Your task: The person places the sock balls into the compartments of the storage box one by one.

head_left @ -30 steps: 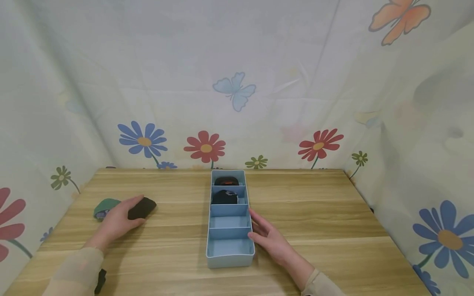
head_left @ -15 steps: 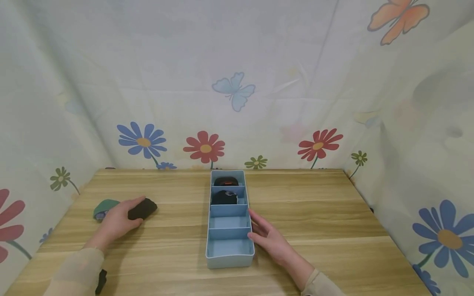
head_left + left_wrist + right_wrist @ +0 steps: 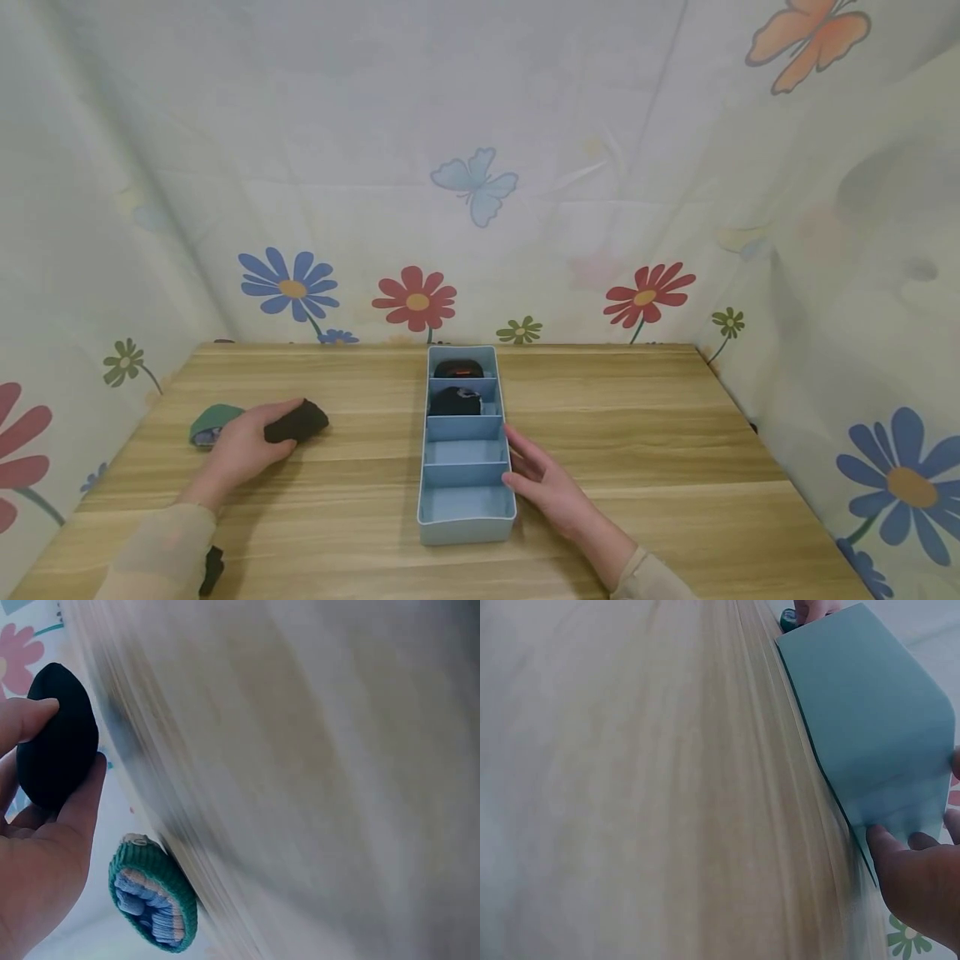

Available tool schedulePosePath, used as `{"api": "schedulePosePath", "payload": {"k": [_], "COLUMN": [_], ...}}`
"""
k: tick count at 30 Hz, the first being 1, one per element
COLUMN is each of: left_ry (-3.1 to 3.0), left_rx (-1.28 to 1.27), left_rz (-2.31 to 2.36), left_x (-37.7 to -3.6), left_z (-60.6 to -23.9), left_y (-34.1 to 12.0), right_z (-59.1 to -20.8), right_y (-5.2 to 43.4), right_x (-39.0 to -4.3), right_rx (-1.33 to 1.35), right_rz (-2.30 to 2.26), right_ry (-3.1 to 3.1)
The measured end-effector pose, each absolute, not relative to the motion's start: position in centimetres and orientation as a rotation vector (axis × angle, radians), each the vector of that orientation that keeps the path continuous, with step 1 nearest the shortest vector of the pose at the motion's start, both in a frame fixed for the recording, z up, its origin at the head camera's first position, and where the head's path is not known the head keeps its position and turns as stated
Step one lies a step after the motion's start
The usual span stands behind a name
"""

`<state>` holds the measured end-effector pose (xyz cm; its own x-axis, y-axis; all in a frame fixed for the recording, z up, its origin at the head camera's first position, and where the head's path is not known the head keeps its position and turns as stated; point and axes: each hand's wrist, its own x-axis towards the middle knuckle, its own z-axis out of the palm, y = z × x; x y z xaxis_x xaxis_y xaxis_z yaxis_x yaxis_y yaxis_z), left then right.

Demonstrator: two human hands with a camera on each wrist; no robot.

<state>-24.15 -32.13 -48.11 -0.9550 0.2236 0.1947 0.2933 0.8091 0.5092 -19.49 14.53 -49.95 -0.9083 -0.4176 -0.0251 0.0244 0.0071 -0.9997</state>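
Note:
My left hand [image 3: 243, 446] pinches a rolled black sock [image 3: 300, 422] between thumb and fingers, left of the storage box. In the left wrist view the black sock [image 3: 64, 742] is a smooth dark oval held off the tabletop. Just behind that hand lies a rolled green sock [image 3: 213, 423], its ribbed cuff and blue inside showing in the left wrist view. A long blue divided box [image 3: 467, 531] stands mid-table. Against its right wall rest the fingers of my right hand [image 3: 558, 496], loosely extended.
Black rolled bundles sit in the box's two far compartments: one with an orange mark [image 3: 459, 368], one with a grey pattern [image 3: 455, 402]. The two near compartments show bare floors. Another black item [image 3: 212, 570] lies partly behind the left sleeve. A floral curtain [image 3: 570, 208] surrounds the wooden table.
My left hand has shifted slightly right with the black sock, a little away from the green one. The right hand and the box stay where they were.

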Motion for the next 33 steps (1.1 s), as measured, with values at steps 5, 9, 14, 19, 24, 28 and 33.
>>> {"api": "schedulePosePath", "payload": {"k": [5, 9, 14, 19, 24, 28, 33], "left_ry": [-2.872, -2.869, -2.854, -2.84, -2.797, -2.781, -2.764], "left_rx": [-0.409, -0.404, -0.411, -0.436, -0.477, -0.496, -0.508], "left_rz": [-0.841, -0.857, -0.884, -0.882, -0.886, -0.897, -0.925], "left_x": [-24.0, -23.9, -24.0, -24.0, -24.1, -24.0, -23.9], "left_z": [-47.8, -47.6, -47.5, -47.3, -47.4, -47.4, -47.2], "left_y": [-31.7, -31.2, -30.6, -29.9, -29.3, -28.6, -27.7], "right_z": [-49.9, -50.0, -49.9, -49.9, -50.0, -50.1, -50.1], "right_y": [14.5, 14.5, 14.5, 14.4, 14.4, 14.5, 14.4], "right_x": [-19.5, -19.5, -19.5, -19.4, -19.4, -19.5, -19.5], "right_rx": [-0.402, -0.406, -0.411, -0.407, -0.41, -0.418, -0.41], "right_rz": [-1.973, -1.984, -2.002, -2.005, -2.008, -2.01, -2.011], "right_ry": [1.968, 1.954, 1.935, 1.938, 1.937, 1.935, 1.931]}}
